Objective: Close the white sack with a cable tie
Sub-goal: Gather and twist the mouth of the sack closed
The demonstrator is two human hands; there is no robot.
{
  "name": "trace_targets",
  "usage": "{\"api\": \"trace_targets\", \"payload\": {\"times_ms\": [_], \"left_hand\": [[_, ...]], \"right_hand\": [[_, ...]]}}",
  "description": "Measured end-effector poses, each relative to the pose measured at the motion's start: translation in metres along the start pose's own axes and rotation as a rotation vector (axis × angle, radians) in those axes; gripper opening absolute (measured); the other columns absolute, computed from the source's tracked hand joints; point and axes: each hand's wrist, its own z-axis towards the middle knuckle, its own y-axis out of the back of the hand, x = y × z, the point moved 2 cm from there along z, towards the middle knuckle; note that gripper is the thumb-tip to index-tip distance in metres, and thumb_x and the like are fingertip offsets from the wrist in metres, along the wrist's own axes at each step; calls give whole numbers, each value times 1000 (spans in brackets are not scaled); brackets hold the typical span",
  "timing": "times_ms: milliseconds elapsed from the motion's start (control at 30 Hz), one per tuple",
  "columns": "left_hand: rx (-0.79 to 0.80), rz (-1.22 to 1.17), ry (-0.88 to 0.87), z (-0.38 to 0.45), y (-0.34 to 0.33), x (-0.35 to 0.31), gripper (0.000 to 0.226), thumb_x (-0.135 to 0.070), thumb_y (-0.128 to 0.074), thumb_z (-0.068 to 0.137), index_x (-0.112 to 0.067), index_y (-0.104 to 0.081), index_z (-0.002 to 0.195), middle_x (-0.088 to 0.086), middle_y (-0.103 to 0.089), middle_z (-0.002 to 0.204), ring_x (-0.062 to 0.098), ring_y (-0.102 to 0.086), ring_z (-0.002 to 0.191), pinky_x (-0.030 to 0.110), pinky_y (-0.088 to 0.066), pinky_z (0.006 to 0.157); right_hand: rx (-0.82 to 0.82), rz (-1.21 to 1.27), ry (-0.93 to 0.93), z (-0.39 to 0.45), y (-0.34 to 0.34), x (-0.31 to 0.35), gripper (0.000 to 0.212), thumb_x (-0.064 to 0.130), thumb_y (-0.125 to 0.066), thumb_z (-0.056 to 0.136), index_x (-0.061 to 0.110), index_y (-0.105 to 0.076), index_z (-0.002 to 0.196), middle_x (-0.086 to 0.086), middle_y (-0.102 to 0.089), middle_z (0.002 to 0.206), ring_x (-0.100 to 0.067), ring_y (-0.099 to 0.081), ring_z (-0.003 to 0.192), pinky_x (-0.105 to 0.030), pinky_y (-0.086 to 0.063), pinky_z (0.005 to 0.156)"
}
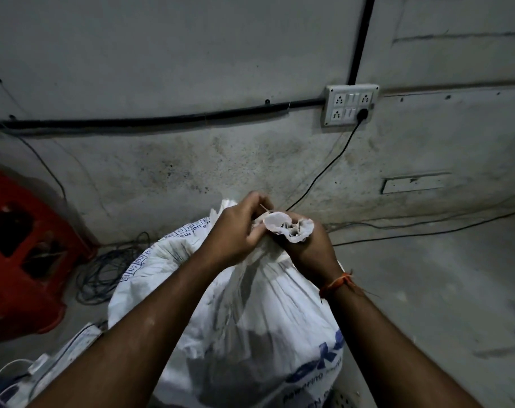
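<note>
Both hands meet at the gathered neck of the white sack (250,304), just below the middle of the frame. Right hand (306,248) is wrapped round the bunched neck from the right, the ruffled mouth (290,228) sprouting above its fist. Left hand (238,228) curls in from the left, fingertips pinching at the neck, where a thin pale strip (264,208), probably the cable tie, pokes up. The neck's long axis runs upward out of the fist, so the tie must loop crosswise; the left hand seems nearer its tail.
</note>
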Motion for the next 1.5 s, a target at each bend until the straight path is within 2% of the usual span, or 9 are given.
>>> {"api": "trace_targets", "payload": {"times_ms": [67, 200, 367, 767, 867, 967, 1133, 1333, 1500], "left_hand": [[95, 58, 17, -5, 0, 13, 38, -22, -68, 81, -24, -57, 117, -10, -70, 96, 8, -66, 85, 27, -52, 76], [124, 177, 47, -17, 4, 37, 29, -35, -63, 76, -29, -63, 104, -7, -74, 94, 13, -67, 84, 30, -50, 73], [91, 40, 145, -20, 21, 62, 20, -39, -66, 88, -20, -68, 81, -2, -71, 79, 11, -66, 76, 31, -48, 72], [-151, -56, 188, -1, 16, 48, 22, -34, -74, 91, -14, -74, 82, 4, -74, 73, 11, -61, 65, 29, -46, 64], [-133, -27, 172, 4, 12, 45, 19, -36, -72, 86, -21, -71, 77, -3, -71, 68, 9, -62, 63, 28, -45, 63], [-78, -32, 115, 6, 8, 35, 7, -31, -69, 82, -29, -69, 75, -9, -70, 67, -1, -62, 64, 21, -44, 63], [-14, 20, 61, 5, 7, 36, 23, -10, -72, 82, -17, -62, 101, -14, -62, 79, -8, -59, 70, 10, -38, 65], [132, 111, 19, -6, 23, 62, 38, -20, -69, 72, -17, -49, 104, 3, -69, 97, 21, -66, 79, 39, -54, 73], [258, 246, 17, -8, 35, 75, 32, -29, -70, 75, -21, -70, 107, -5, -72, 97, 8, -66, 80, 6, -41, 69]], "right_hand": [[-50, 59, -4, -1, 5, -5, 20, 13, -75, 85, 2, -75, 101, -15, -78, 95, -12, -68, 84, -33, -55, 76], [-65, 136, -58, 2, 13, -13, 17, -7, -67, 88, 5, -71, 99, 12, -77, 81, 2, -68, 80, -17, -52, 72], [-152, 312, -92, 5, 22, -18, 24, 5, -64, 79, 3, -64, 103, 2, -65, 79, -3, -62, 71, -20, -51, 63], [-189, 197, -57, 12, -5, -24, 35, 14, -78, 81, -4, -69, 110, -21, -74, 109, -35, -70, 108, -57, -52, 100], [-36, 72, 14, 20, -16, -22, 53, 8, -85, 75, -4, -61, 120, -9, -72, 110, -8, -69, 106, -38, -55, 101], [82, 33, -38, 27, -25, -28, 82, 2, -87, 68, 14, -42, 135, -5, -69, 114, -6, -67, 100, -30, -54, 95], [89, -1, -37, 32, -26, -41, 22, 8, -79, 79, 7, -74, 101, -11, -77, 100, -14, -68, 90, -44, -56, 86], [-1, 304, -51, 20, -18, -36, 34, -7, -73, 70, 14, -68, 95, 14, -77, 76, 3, -69, 74, -17, -56, 72], [26, 467, -100, 16, -13, -44, 25, -1, -73, 62, 13, -70, 82, 6, -76, 76, -5, -70, 76, -21, -57, 73]]}}
